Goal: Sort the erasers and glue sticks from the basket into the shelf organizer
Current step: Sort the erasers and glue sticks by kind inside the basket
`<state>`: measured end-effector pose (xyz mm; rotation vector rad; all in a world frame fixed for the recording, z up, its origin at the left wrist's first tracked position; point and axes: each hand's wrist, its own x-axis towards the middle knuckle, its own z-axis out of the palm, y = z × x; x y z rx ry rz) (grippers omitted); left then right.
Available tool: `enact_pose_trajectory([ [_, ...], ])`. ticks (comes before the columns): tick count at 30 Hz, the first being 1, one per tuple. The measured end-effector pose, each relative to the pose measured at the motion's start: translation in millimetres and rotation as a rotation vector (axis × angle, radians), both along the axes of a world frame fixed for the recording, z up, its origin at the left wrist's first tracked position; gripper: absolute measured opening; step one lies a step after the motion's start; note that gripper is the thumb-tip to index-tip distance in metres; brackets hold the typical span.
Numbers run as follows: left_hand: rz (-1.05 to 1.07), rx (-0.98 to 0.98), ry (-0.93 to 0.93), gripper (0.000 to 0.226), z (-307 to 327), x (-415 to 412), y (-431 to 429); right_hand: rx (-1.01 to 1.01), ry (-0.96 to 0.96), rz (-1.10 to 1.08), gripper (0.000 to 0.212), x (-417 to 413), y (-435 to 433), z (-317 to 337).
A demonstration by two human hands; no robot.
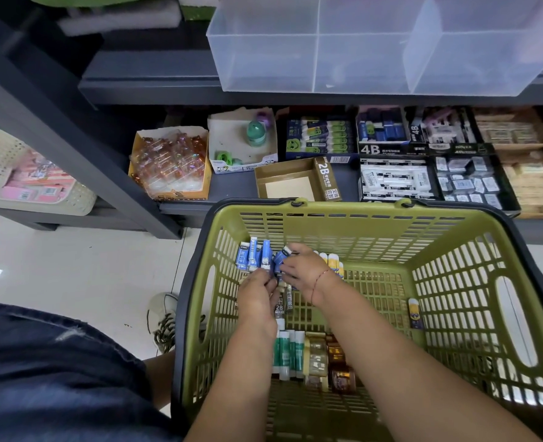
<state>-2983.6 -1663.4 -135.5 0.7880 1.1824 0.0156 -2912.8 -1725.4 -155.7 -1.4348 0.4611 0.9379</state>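
The green basket [455,224] filled the view from 4 to 7 o'clock, with its far rim against the lower shelf [231,189]. The clear organizer [263,59] sat on the upper shelf [152,87] at 12 o'clock and was divided into compartments.

Both hands were inside the basket, at the 10 o'clock part of its floor.

- **Right hand:** The right hand [308,269] had a red string at the wrist. Its fingers were curled around a blue eraser [282,257] and gripped it.
- **Left hand:** The left hand [257,295] lay close beside the right hand, at its 7 o'clock. Its fingers were curled downward, and whether they gripped anything could not be determined.

A row of blue erasers [251,256] stood at 9 o'clock of the held eraser, in the basket's far-left corner. Yellow-topped glue sticks [332,263] lay at 3 o'clock of the right hand, partly hidden by it. Green-and-white glue sticks [287,352] lay at 6 o'clock of the left hand, just beside brown packets [337,358]. An open 2B box [289,186] rested on the lower shelf at 12 o'clock of the basket.
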Motion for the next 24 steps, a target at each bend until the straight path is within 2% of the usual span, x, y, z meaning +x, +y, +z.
enact_pose_trajectory([
  [6, 0.000, 0.026, 0.050, 0.016, -1, -2, 5, 0.250, 0.177, -0.245, 0.034, 3, -5, 3],
  [10, -0.062, 0.106, 0.113, 0.018, -7, -5, 8, 0.299, 0.215, -0.264, 0.014, 3, -5, -1],
  [12, -0.063, 0.159, 0.158, 0.018, -12, -7, 10, 0.292, 0.194, -0.253, 0.016, 2, -5, -1],
  [15, -0.041, 0.178, 0.190, 0.019, -17, -8, 12, 0.248, 0.156, -0.241, 0.036, 3, -5, 0],
  [18, -0.022, 0.169, 0.178, 0.018, -19, -8, 11, 0.205, 0.147, -0.194, 0.036, 7, -4, -3],
  [21, -0.020, 0.175, 0.165, 0.016, -18, -9, 11, 0.155, 0.136, -0.132, 0.025, 9, -1, -4],
  [24, -0.049, 0.208, 0.146, 0.014, -17, -10, 11, 0.117, 0.095, -0.098, 0.037, 5, -3, 3],
])
